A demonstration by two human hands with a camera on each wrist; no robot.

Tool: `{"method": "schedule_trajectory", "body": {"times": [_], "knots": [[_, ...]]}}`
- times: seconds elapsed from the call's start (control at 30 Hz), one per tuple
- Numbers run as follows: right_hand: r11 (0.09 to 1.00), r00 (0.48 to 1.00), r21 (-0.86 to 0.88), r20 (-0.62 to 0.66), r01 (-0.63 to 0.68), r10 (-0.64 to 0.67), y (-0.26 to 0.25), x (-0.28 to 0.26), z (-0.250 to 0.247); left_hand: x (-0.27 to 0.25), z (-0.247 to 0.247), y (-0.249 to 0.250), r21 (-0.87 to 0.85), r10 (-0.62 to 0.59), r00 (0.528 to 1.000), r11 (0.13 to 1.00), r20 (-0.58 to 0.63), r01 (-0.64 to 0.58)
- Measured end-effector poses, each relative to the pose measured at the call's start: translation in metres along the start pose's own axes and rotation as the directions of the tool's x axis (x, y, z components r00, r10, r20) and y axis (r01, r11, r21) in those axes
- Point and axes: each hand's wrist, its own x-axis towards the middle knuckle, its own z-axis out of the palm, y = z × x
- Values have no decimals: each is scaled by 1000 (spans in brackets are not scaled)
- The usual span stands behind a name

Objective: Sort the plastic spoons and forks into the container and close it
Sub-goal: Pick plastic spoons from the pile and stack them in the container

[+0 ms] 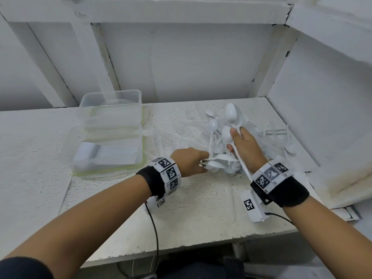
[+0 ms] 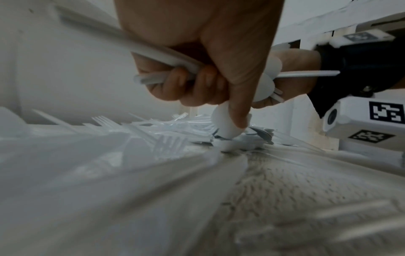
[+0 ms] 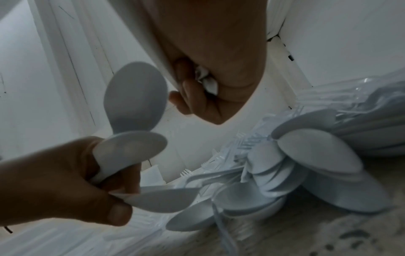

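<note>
A heap of white plastic spoons (image 1: 227,166) and clear forks (image 1: 181,137) lies on the right of the white table (image 1: 201,218). My left hand (image 1: 202,163) grips several spoons by their handles at the heap's near left. In the left wrist view the left hand (image 2: 197,86) curls round the handles while its index finger presses a spoon bowl (image 2: 223,128). My right hand (image 1: 233,139) holds a bundle of spoons (image 1: 231,115), bowls pointing away. The clear container (image 1: 110,103) stands open at the left. In front of it stacked forks (image 1: 108,156) lie in a green-rimmed half.
White walls enclose the table at the back and the right (image 1: 322,117). Loose clear forks (image 2: 168,143) spread between the container and the heap. The right wrist view shows piled spoon bowls (image 3: 306,164) close under my right hand (image 3: 197,90). A black cable (image 1: 155,238) hangs off the front edge.
</note>
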Motion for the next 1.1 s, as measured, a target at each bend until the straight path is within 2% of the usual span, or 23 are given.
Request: {"method": "schedule_trajectory", "body": {"times": [0.1, 0.2, 0.33, 0.43, 0.63, 0.8, 0.93, 1.03, 1.1], "knots": [[1000, 1000, -3, -14, -7, 7, 3, 3, 2, -4, -6, -9, -97, -39, 999, 995, -16, 37], [1000, 1000, 5, 3, 12, -12, 4, 4, 4, -9, -15, -18, -268, -83, 995, 961, -57, 65], [998, 996, -9, 68, 62, -61, 5, 6, 8, -21, -28, -30, -524, -196, 974, 844, -113, 109], [996, 988, -37, 133, 85, -79, 2, 5, 14, -30, -39, -39, -666, -256, 963, 733, -88, 135], [973, 969, -102, 154, 208, -192, -9, 4, 31, -53, -56, -51, -817, -336, 933, 569, -127, 94], [931, 931, -170, 230, 324, -282, -31, -5, 50, -70, -66, -53, -819, -318, 938, 569, -137, 73], [937, 893, -176, 396, 302, -213, -37, -16, 63, -77, -64, -54, -838, -343, 922, 544, -178, 40], [953, 852, -115, 488, 280, -191, -34, -28, 72, -80, -58, -53, -900, -409, 894, 436, -183, 15], [969, 852, -60, 490, 241, -182, -33, -35, 80, -81, -52, -51, -937, -440, 882, 350, -168, -4]]}}
